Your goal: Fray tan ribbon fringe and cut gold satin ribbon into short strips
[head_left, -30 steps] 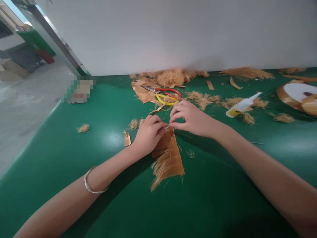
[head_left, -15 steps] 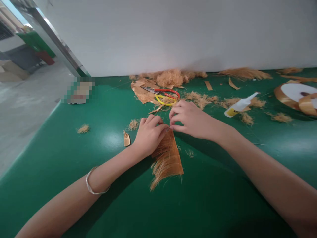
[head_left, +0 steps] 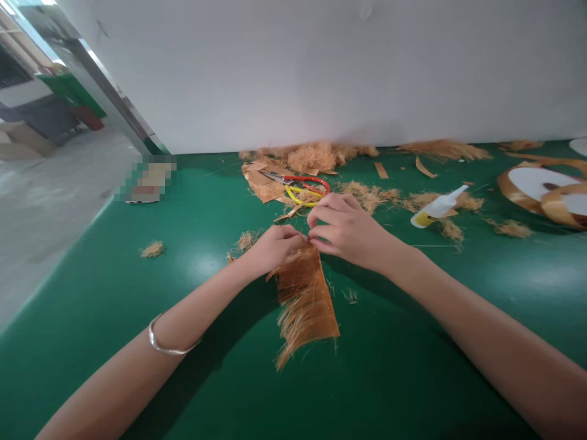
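Both hands meet at the far edge of a frayed tan fabric strip (head_left: 305, 299) that lies flat on the green counter (head_left: 137, 293), its loose threads fanning toward the person. The left hand (head_left: 273, 247) has its fingers pinched together on the strip's top left corner; the right hand (head_left: 348, 229) pinches the same edge just beside it, fingertips of the two hands nearly touching. A silver bangle (head_left: 167, 342) circles the left wrist. Beyond the hands lie scissors (head_left: 300, 183) with red and yellow handles on fabric scraps (head_left: 261, 183), and clumps of pulled thread (head_left: 316, 156) along the wall. To the right a small white glue bottle (head_left: 435, 208) lies on its side; its yellow label is too small to read. A ribbon roll (head_left: 541, 189) sits at the far right.
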The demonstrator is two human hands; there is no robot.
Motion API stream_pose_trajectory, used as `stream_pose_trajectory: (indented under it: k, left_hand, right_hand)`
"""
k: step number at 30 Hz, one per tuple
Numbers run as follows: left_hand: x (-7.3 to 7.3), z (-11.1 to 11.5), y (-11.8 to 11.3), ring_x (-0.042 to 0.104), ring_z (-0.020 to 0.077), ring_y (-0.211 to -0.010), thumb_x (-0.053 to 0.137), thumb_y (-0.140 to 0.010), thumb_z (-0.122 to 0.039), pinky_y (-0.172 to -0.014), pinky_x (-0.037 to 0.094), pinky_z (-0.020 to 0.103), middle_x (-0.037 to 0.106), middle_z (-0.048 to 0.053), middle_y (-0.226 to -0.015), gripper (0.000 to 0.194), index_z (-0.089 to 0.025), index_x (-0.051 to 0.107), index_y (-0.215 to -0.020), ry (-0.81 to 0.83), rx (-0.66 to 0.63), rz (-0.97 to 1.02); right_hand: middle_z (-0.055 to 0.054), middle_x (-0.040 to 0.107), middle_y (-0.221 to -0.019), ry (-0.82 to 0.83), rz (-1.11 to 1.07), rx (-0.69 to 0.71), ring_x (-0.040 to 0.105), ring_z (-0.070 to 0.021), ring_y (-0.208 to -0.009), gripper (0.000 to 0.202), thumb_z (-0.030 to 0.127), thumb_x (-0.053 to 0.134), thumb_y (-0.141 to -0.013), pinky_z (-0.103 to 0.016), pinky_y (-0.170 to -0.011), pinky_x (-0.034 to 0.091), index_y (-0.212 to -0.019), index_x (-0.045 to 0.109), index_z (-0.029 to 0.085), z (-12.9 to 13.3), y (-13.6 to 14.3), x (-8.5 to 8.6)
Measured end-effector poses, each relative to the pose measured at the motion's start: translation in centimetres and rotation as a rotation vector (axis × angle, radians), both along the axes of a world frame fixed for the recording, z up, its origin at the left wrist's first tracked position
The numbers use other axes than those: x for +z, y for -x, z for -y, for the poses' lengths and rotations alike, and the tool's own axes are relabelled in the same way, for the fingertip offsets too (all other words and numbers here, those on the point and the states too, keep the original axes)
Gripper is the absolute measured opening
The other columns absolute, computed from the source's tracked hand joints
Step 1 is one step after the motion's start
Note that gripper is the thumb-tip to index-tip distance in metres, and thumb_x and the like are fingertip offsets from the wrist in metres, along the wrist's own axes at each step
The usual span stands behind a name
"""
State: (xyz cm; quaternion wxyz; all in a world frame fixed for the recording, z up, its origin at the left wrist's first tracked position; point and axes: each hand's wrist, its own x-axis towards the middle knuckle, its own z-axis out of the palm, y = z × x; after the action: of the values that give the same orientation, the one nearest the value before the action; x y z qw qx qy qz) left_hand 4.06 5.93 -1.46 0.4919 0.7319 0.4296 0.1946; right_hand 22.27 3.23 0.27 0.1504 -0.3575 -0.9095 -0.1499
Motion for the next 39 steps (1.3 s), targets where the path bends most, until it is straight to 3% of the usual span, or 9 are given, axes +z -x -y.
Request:
stream_pose_trajectory:
  k: [4,12,15,21,26,32,36,39]
  left_hand:
    - [-0.6,-0.3,0.0,0.04,0.0105,-0.052,0.05,-0.079,-0.031,-0.052,0.032,0.026,0.048,-0.002,-0.056,0.022,-0.017,0.059,-0.065,0.014,-0.012,0.021]
    - [-1.7,0.1,0.0,0.051,0.0169,-0.077,0.041,-0.088,-0.025,-0.07,0.038,0.03,0.056,0.004,-0.075,0.028,-0.017,0.065,-0.075,-0.402,-0.061,-0.216]
    - [-1.5,0.5,0.1,0.05,0.0192,-0.085,0.04,-0.09,-0.025,-0.076,0.037,0.033,0.058,0.005,-0.082,0.027,-0.018,0.066,-0.087,-0.553,-0.058,-0.308]
    - [-1.0,1.4,0.3,0.048,0.0203,-0.092,0.036,-0.093,-0.025,-0.075,0.033,0.032,0.06,0.006,-0.09,0.029,-0.018,0.064,-0.093,-0.752,-0.09,-0.417]
    - [-0.7,1.8,0.3,0.049,0.0208,-0.092,0.035,-0.094,-0.024,-0.073,0.03,0.033,0.064,0.007,-0.089,0.029,-0.017,0.063,-0.096,-0.874,-0.139,-0.458]
    - [-0.8,1.8,0.3,0.048,0.0215,-0.092,0.034,-0.094,-0.024,-0.072,0.029,0.033,0.066,0.006,-0.083,0.03,-0.018,0.063,-0.093,-0.93,-0.202,-0.468]
    - [-0.7,1.5,0.2,0.049,0.0213,-0.09,0.035,-0.094,-0.024,-0.071,0.03,0.033,0.067,0.005,-0.082,0.029,-0.018,0.063,-0.091,-0.877,-0.197,-0.444]
    - [-0.6,1.1,0.1,0.051,0.0206,-0.09,0.036,-0.093,-0.024,-0.071,0.03,0.032,0.067,0.004,-0.084,0.029,-0.018,0.064,-0.091,-0.801,-0.174,-0.403]
  right_hand:
    - [-0.006,0.063,-0.085,-0.045,-0.013,-0.013,0.042,-0.0221,-0.092,0.025,0.017,0.049,-0.086,-0.037,-0.077,0.029,-0.067,0.064,0.018,0.1,0.6,-0.2]
    - [-0.007,0.064,-0.084,0.091,-0.122,-0.046,0.047,-0.0229,-0.092,0.025,0.023,0.049,-0.087,-0.039,-0.078,0.031,-0.07,0.066,0.019,0.1,0.4,-0.4]
    - [-0.007,0.065,-0.088,0.276,-0.279,-0.111,0.049,-0.0225,-0.09,0.022,0.029,0.049,-0.088,-0.038,-0.078,0.035,-0.081,0.068,0.02,-0.2,-0.8,-0.2]
    - [-0.006,0.066,-0.093,0.843,-0.488,-0.218,0.057,-0.0179,-0.079,0.034,0.045,0.046,-0.085,-0.03,-0.067,0.04,-0.092,0.068,0.02,-0.3,-2.3,-0.3]
    - [-0.004,0.064,-0.085,1.017,-0.513,-0.202,0.055,-0.0168,-0.075,0.036,0.05,0.05,-0.081,-0.029,-0.065,0.038,-0.081,0.067,0.018,-0.7,-1.9,-0.5]
    - [-0.001,0.055,-0.067,1.065,-0.463,-0.165,0.044,-0.0115,-0.059,0.043,0.057,0.049,-0.079,-0.027,-0.054,0.029,-0.072,0.065,0.018,-1.6,-1.8,-0.7]
    - [0.002,0.043,-0.056,1.073,-0.433,-0.186,0.032,-0.0087,-0.051,0.044,0.057,0.049,-0.079,-0.026,-0.05,0.024,-0.065,0.061,0.017,-1.8,-1.8,-0.3]
    - [0.002,0.046,-0.057,1.053,-0.416,-0.179,0.031,-0.0085,-0.05,0.042,0.056,0.05,-0.079,-0.027,-0.048,0.023,-0.067,0.063,0.018,-1.9,-1.8,0.0]
